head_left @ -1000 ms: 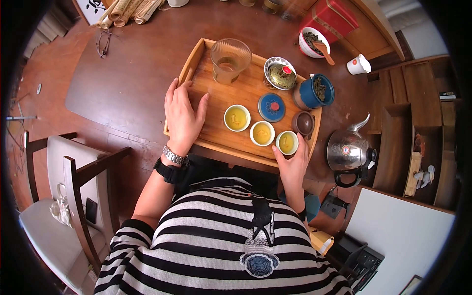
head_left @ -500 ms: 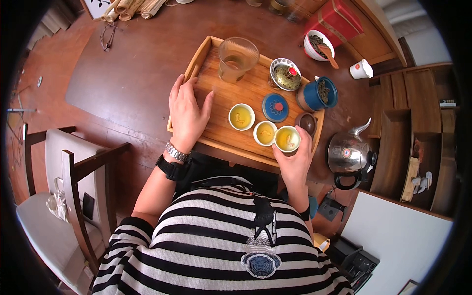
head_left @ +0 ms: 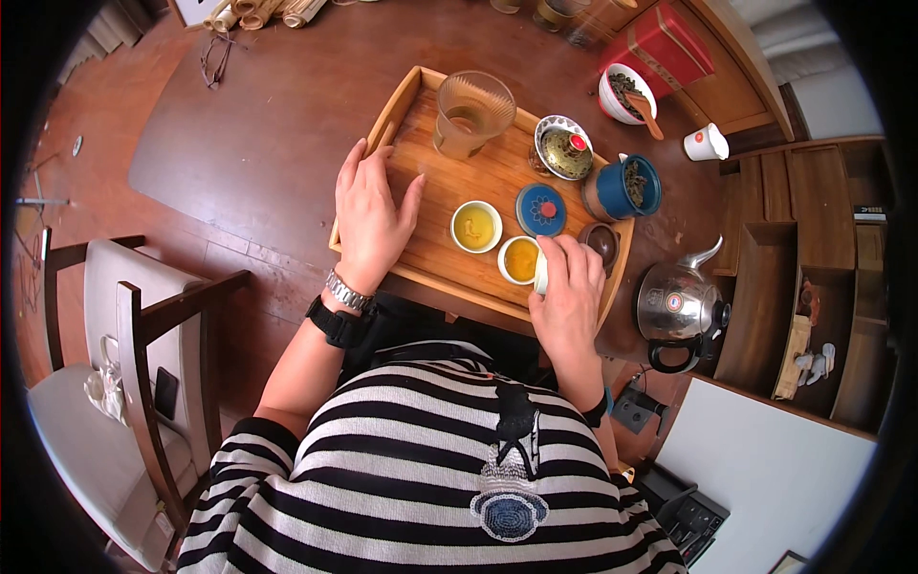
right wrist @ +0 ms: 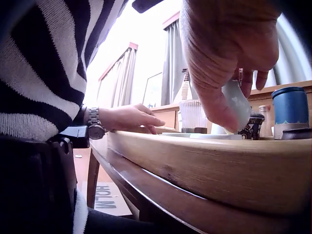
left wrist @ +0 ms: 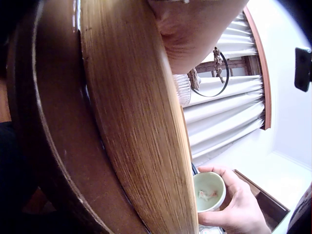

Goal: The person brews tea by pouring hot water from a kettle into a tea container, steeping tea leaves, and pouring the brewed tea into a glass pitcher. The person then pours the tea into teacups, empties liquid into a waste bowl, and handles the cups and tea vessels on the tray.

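On the wooden tray (head_left: pixel 435 189), my left hand (head_left: pixel 376 218) rests at the left side, fingers loosely spread. My right hand (head_left: pixel 568 304) pinches a small pale cup (head_left: pixel 541 275) between thumb and fingers, tipped on its side against or just over the middle cup (head_left: pixel 519 261), which holds yellow liquid. The left wrist view looks into the tilted cup (left wrist: pixel 208 191), with a reddish figure inside. The right wrist view shows the held cup (right wrist: pixel 237 103) slanting down. Another cup (head_left: pixel 475 227) of yellow liquid stands to the left, near a blue lid (head_left: pixel 541 209).
The tray also carries a ribbed glass (head_left: pixel 472 115), a patterned lidded bowl (head_left: pixel 564 148), a blue canister (head_left: pixel 626 187) and a dark cup (head_left: pixel 601 245). Right of it stands a steel kettle (head_left: pixel 675 301); behind are a white bowl (head_left: pixel 626 94) and a red box (head_left: pixel 660 53).
My right hand has lifted the rightmost cup, moved it left to the middle cup and turned it onto its side. My left hand has stayed at the tray's left side.
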A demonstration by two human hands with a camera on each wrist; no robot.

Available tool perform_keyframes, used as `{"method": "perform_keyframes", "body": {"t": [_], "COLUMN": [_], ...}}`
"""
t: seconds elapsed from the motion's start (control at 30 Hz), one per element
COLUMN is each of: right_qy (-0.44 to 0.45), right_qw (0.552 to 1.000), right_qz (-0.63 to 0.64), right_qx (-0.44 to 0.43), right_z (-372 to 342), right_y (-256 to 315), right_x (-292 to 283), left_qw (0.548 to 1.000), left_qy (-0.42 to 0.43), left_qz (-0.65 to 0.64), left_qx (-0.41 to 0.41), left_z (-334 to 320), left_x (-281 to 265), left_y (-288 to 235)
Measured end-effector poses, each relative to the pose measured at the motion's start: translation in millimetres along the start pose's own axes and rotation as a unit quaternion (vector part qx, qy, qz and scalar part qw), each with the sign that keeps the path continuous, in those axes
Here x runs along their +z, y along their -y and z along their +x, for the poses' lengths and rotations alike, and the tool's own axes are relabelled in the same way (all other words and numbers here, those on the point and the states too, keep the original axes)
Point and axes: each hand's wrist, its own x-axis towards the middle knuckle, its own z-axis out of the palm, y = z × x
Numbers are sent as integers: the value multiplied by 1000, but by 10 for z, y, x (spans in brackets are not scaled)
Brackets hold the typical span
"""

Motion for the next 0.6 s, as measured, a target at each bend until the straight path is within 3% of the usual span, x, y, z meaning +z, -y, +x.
{"method": "perform_keyframes", "body": {"t": [0.13, 0.2, 0.23, 0.33, 0.6], "right_qy": [-22, -103, -103, -63, -55], "right_qw": [996, 966, 966, 942, 941], "right_qz": [71, 180, 180, 202, 209], "right_qx": [45, 152, 153, 259, 260], "right_z": [-27, -118, -162, -301, -409], "right_y": [-70, -159, -204, -328, -371], "right_x": [20, 131, 163, 259, 340], "left_qw": [1000, 1000, 1000, 1000, 1000], "left_qy": [-13, -13, -13, -9, -10], "left_qz": [12, 14, 16, 19, 22], "left_qx": [4, 4, 4, 3, 8], "left_z": [0, 1, 1, 0, 1], "left_x": [9, 6, 7, 6, 12], "left_y": [10, 6, 1, 1, 2]}}
